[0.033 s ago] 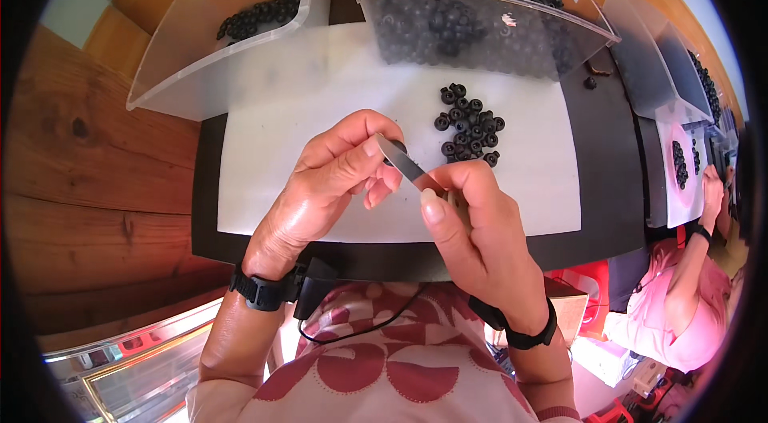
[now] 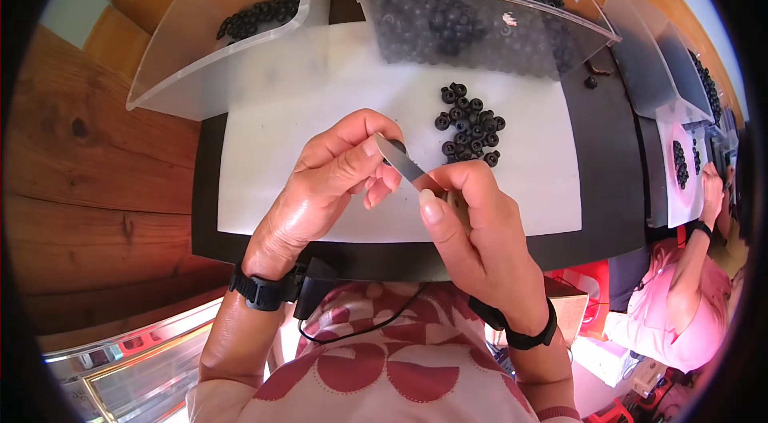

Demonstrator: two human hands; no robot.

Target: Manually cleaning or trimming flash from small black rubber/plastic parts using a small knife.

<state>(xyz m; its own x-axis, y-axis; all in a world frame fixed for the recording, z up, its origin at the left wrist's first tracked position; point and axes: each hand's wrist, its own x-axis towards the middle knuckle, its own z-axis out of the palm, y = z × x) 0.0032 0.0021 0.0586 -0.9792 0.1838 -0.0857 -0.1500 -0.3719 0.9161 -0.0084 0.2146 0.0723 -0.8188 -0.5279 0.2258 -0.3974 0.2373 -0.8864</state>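
Just below the loose heap of small black rubber rings (image 2: pixel 468 125), the right hand (image 2: pixel 480 239) grips a grey blade (image 2: pixel 398 157); the left hand (image 2: pixel 332 179) pinches one ring against it—best worked slowly, fingertips clear.

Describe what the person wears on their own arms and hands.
Both hands are bare, without gloves. The left wrist carries a black strap with a boxy black unit, from which a thin black cable loops. The right wrist has a slim black band. No sleeves reach the forearms.
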